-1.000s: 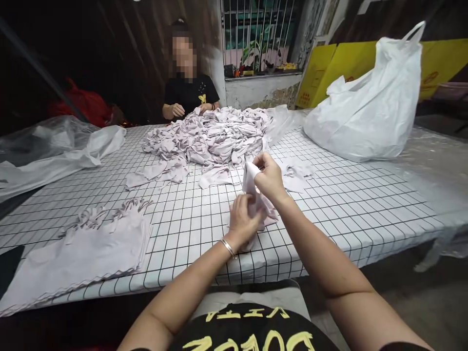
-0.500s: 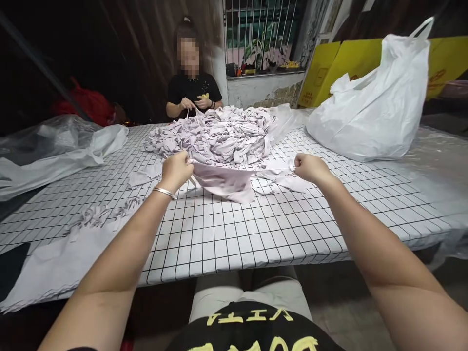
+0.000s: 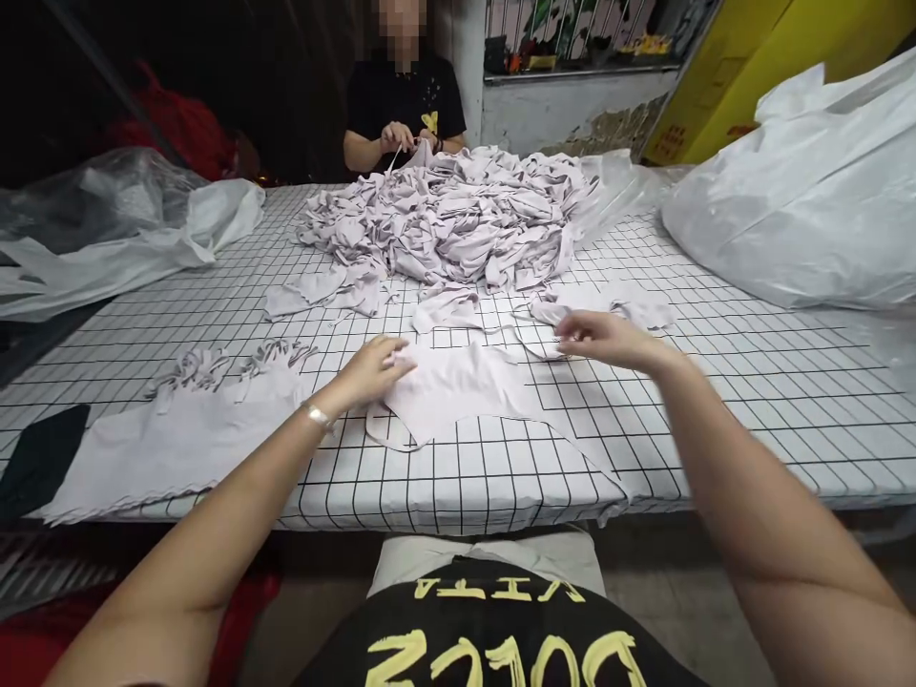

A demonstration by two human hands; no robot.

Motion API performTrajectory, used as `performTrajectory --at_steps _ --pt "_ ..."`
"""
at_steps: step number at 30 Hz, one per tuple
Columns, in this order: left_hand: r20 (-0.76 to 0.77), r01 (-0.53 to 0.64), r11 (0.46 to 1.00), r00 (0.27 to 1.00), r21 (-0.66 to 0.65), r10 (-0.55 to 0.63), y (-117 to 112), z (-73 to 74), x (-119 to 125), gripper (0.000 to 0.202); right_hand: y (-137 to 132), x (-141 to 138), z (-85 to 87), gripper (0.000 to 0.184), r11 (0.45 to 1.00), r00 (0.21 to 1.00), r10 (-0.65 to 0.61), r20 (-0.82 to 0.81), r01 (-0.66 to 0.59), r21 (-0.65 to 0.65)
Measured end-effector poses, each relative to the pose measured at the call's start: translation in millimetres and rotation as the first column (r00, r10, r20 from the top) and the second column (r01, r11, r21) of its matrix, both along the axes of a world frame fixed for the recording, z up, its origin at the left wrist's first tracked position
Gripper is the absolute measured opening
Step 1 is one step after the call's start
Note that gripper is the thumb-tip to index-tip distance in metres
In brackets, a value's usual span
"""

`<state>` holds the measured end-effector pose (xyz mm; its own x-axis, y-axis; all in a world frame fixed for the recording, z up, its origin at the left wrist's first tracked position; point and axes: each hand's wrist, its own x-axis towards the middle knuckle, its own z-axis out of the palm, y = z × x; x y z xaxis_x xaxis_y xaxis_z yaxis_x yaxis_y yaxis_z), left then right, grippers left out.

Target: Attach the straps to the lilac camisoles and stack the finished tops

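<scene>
A pale lilac fabric piece [image 3: 462,389] lies spread flat on the white grid-patterned table [image 3: 716,420] just in front of me. My left hand [image 3: 368,369], with a bracelet at the wrist, rests on the piece's left edge with its fingers stretched out. My right hand [image 3: 602,337] is at the piece's far right corner, fingers drawn together on the cloth; it is a little blurred. Beyond both hands rises a large heap of the same lilac pieces [image 3: 458,215].
A flat stack of laid-out lilac pieces [image 3: 178,441] sits at my left near the table edge, beside a black object [image 3: 39,460]. A big white plastic bag [image 3: 794,205] fills the right; clear and white plastic sheets [image 3: 107,234] lie left. A person [image 3: 405,105] across the table handles cloth.
The piece was bunched between my hands, then stretched out in the air, and now lies flat on the table. Both hands have come down and closer together; my view has dipped.
</scene>
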<state>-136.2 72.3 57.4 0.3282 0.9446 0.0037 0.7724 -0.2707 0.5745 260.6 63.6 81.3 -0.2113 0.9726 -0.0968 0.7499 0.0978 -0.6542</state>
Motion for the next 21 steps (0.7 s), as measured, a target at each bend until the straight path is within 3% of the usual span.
performTrajectory --at_steps 2,5,8,10,12,15,17,21 --pt "-0.04 0.0 1.0 0.999 0.022 0.001 31.3 -10.8 13.7 0.05 28.7 -42.4 -14.5 0.03 0.996 0.994 0.088 -0.065 -0.087 0.025" --pt "-0.062 0.077 0.987 0.994 -0.141 -0.086 65.1 -18.5 27.4 0.033 58.6 -96.5 -39.5 0.047 0.979 0.972 0.199 -0.125 -0.203 -0.02" --pt "0.17 0.186 0.952 0.974 -0.241 -0.148 77.6 -11.6 30.0 0.029 76.3 -123.1 -48.6 0.051 0.942 0.926 0.317 -0.204 -0.333 -0.05" --pt "0.333 0.267 0.937 0.925 -0.225 -0.184 78.8 -0.9 27.9 0.032 83.2 -127.1 -44.0 0.046 0.906 0.896 0.387 -0.216 -0.414 -0.093" --pt "0.375 0.322 0.931 0.896 -0.173 -0.24 78.7 11.2 24.4 0.032 86.3 -123.7 -35.5 0.045 0.876 0.875 0.419 -0.242 -0.459 -0.146" --pt "0.294 0.343 0.932 0.908 -0.118 -0.297 79.6 26.5 16.8 0.031 84.1 -109.4 -24.1 0.045 0.817 0.861 0.437 -0.26 -0.501 -0.285" --pt "0.222 0.36 0.921 0.92 -0.15 -0.324 81.4 33.9 9.9 0.033 80.6 -96.0 -17.7 0.043 0.783 0.873 0.464 -0.153 -0.484 -0.39" --pt "0.093 0.387 0.864 0.921 -0.321 -0.378 88.7 50.6 -6.5 0.032 78.9 -66.5 6.2 0.042 0.813 0.881 0.473 0.022 -0.427 -0.396"
